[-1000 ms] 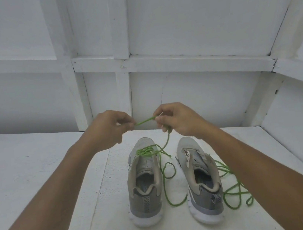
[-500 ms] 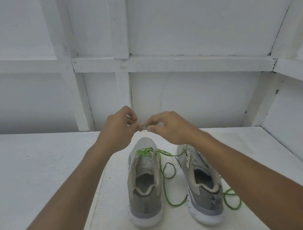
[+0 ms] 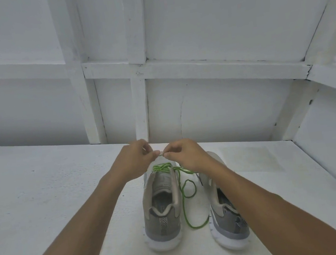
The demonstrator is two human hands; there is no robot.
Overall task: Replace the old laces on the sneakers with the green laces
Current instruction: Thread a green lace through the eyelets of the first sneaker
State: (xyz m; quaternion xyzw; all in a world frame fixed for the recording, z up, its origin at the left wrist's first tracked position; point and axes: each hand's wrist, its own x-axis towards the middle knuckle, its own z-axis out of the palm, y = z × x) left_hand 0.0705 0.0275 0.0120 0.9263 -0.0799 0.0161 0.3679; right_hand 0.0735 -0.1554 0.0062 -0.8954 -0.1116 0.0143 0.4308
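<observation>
The white table (image 3: 43,199) holds both sneakers side by side, heels toward you. On the left sneaker (image 3: 163,210) the green lace (image 3: 164,167) crosses only the eyelets nearest the toe; the eyelets above look bare, and the slack lies looped between the shoes. Your forearm hides most of the right sneaker (image 3: 227,231), so you cannot tell its lacing from here. No old lace is in sight. I judge you are early in the job: most of one shoe and probably all of the other remain. Your left hand (image 3: 134,160) and right hand (image 3: 185,154) meet above the toes, fingers curled, both pinching the lace's pale tip (image 3: 160,154).
</observation>
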